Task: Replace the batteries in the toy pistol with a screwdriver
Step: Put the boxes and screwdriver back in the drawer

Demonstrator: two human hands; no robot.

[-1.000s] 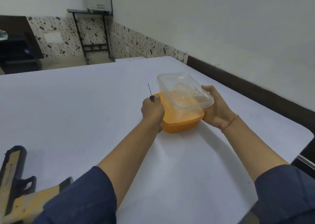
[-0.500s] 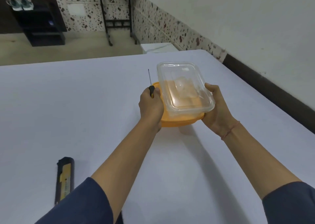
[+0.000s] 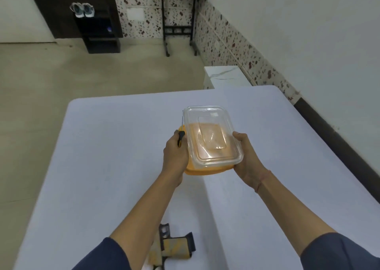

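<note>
Currently, your left hand (image 3: pixel 174 156) is curled closed around one screwdriver (image 3: pixel 181 135), black handle with a yellow stripe, thin metal shaft pointing up and away from you; the same hand presses against the left side of the containers. Your right hand (image 3: pixel 245 162) is partly open, fingers hidden beneath, thumb resting on the right edge of the clear container (image 3: pixel 211 136).

Containers, two: one clear plastic, rectangular with rounded corners, glossy, nested on top of one orange container (image 3: pixel 205 170), opaque and smooth, showing at the near and left edges. Both are held above the counter (image 3: pixel 115 146), which is covered in a plain pale matte sheet.

Toy pistol (image 3: pixel 174 245), one: black frame with yellowish patterned panels, lying flat on the counter near you, between your forearms, partly hidden by the left arm, well apart from the containers.

Sleeves, two, dark blue fabric.
</note>
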